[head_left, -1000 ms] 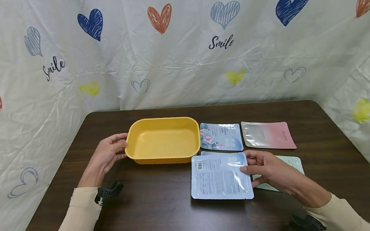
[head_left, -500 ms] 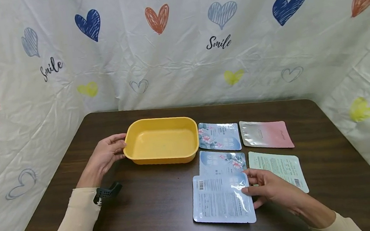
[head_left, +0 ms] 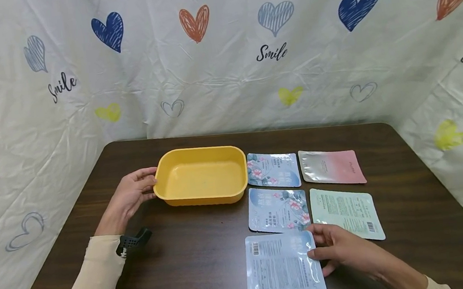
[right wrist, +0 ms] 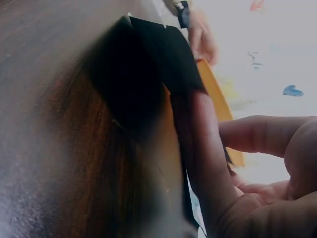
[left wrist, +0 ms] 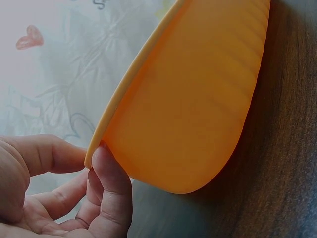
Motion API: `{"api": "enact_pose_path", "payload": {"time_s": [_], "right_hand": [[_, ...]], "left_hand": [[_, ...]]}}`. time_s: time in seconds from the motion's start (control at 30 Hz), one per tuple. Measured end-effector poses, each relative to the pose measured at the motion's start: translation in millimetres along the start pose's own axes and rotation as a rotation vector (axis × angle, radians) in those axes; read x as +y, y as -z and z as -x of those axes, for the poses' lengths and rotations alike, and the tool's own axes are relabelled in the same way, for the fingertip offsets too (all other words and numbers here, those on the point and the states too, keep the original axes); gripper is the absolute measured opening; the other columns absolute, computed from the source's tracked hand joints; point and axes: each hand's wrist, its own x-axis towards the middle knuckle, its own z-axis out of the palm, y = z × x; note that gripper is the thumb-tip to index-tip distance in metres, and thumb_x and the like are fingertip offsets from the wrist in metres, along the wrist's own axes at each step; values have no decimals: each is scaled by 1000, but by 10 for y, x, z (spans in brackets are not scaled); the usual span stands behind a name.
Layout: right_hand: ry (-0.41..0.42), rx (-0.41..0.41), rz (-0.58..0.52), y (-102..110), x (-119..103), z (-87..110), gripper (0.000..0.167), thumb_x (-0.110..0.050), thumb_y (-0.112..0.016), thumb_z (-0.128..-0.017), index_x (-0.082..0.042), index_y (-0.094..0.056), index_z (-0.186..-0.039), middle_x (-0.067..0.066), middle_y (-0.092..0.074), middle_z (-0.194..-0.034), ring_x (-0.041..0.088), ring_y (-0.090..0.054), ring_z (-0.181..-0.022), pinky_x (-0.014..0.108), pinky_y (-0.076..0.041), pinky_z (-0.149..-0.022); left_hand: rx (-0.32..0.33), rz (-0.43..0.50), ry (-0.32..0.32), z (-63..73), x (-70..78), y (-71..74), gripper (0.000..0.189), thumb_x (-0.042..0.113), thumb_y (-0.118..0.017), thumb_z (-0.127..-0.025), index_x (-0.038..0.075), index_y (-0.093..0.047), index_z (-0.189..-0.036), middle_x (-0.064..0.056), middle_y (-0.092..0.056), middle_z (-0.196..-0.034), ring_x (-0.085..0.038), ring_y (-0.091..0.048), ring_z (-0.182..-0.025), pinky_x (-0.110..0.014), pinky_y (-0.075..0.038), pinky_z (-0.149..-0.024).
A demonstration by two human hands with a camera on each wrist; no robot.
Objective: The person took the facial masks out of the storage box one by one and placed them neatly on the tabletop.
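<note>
My left hand (head_left: 133,195) pinches the left end of the yellow plastic basin (head_left: 203,200) between thumb and fingers. Close up in the left wrist view, the fingertips grip the basin's rim (left wrist: 116,96). The right hand (head_left: 337,248) pinches a light blue sheet mask packet (head_left: 280,266) by its right edge, printed back side up, nearest the table's front. Seen in the right wrist view, the packet (right wrist: 171,57) is dark and edge-on, with shadow on the table below it. Just beyond lies a flowered blue mask packet (head_left: 278,209), its near edge right at the held one.
Right of the basin lie another flowered blue packet (head_left: 274,170), a silver-and-pink packet (head_left: 333,166) and a pale green packet (head_left: 346,212), all flat on the dark wood table (head_left: 184,262). A white cloth with printed hearts (head_left: 227,107) hangs behind the table.
My right hand has drawn the light blue packet toward the front edge, uncovering the flowered packet and more of the green one. My left hand and the basin have stayed put.
</note>
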Motion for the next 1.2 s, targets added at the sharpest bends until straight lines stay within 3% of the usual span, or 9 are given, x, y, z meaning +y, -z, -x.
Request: {"api": "enact_pose_path", "payload": {"time_s": [0.13,0.4,0.7,0.87,1.2], "right_hand": [[-13,43,95,-31,7,22,43,-13,-60,-101,11,-44,-134,14,-69,-111,27,-69,-94,41,-62,-72],[-1,155,423,-54,-110,80,46,-23,-64,-100,6,-52,-133,9,-66,-92,26,-68,-77,37,-60,-61],[34,159,654,78,-340,113,36,-33,-62,-102,-4,-61,-123,5,-69,-87,19,-70,-73,33,-57,-56],[92,173,692,208,-503,97,36,-32,-60,-103,-3,-62,-124,6,-68,-91,19,-71,-76,33,-58,-60],[244,254,563,334,-707,48,32,-25,-58,-104,1,-62,-122,17,-73,-99,30,-74,-88,37,-61,-75]], "left_hand": [[0,-2,7,11,0,-4,57,22,-65,-101,6,-45,-151,-15,-51,-140,-16,-66,-98,-25,-58,-84],[5,-9,-4,16,0,-4,59,26,-66,-100,7,-45,-152,-13,-52,-139,-17,-66,-100,-24,-58,-85],[0,-52,-21,-26,5,-12,55,20,-63,-102,5,-44,-152,-17,-51,-139,-20,-63,-99,-25,-59,-83],[24,-126,-35,-34,28,3,53,19,-62,-101,5,-46,-151,-18,-57,-132,-20,-63,-98,-28,-60,-81],[65,-263,-122,102,142,-13,45,12,-57,-103,2,-50,-146,-17,-60,-115,-26,-63,-99,-30,-60,-74]]}}
